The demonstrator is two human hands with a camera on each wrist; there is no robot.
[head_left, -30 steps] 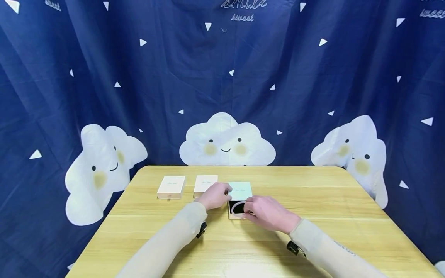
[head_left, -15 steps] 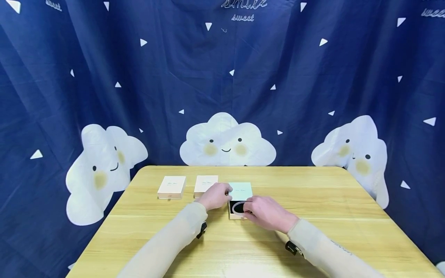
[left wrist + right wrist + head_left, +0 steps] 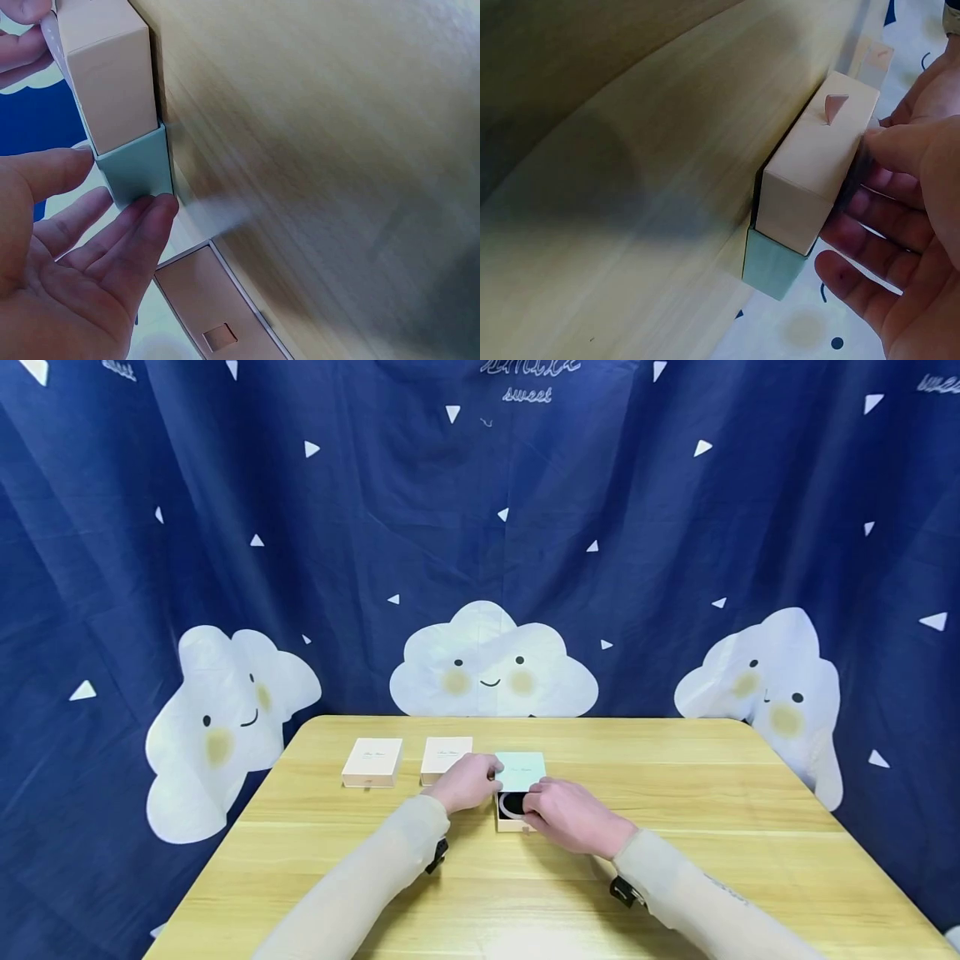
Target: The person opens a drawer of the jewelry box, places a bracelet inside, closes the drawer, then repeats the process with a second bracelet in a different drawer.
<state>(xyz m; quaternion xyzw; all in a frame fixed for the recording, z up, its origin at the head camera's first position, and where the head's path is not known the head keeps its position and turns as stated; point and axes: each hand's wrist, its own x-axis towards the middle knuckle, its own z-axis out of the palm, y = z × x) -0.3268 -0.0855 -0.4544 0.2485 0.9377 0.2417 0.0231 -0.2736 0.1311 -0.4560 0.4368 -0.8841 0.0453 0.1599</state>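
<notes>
A small jewellery box stands with its mint-green sleeve (image 3: 520, 768) toward the far side and its pale pink drawer (image 3: 513, 827) pulled out toward me. My left hand (image 3: 465, 781) grips the sleeve's left side, thumb at the top edge and fingers along the side wall, as the left wrist view shows. A pale bangle (image 3: 503, 810) lies on the drawer's black lining. Over the drawer's right part, my right hand (image 3: 576, 816) pinches the bangle, fingertips reaching inside and covering its right side. A small pink pull tab (image 3: 835, 107) sticks out of the drawer's front.
Two white-topped boxes, a left one (image 3: 373, 762) and a nearer one (image 3: 444, 755), stand left of the mint box; my left hand overlaps the nearer one. The wooden table (image 3: 675, 827) ends at a blue curtain (image 3: 360, 527) with clouds.
The bangle has lowered and now lies flatter in the drawer. My right hand has shifted slightly with it, while my left hand keeps its hold on the sleeve.
</notes>
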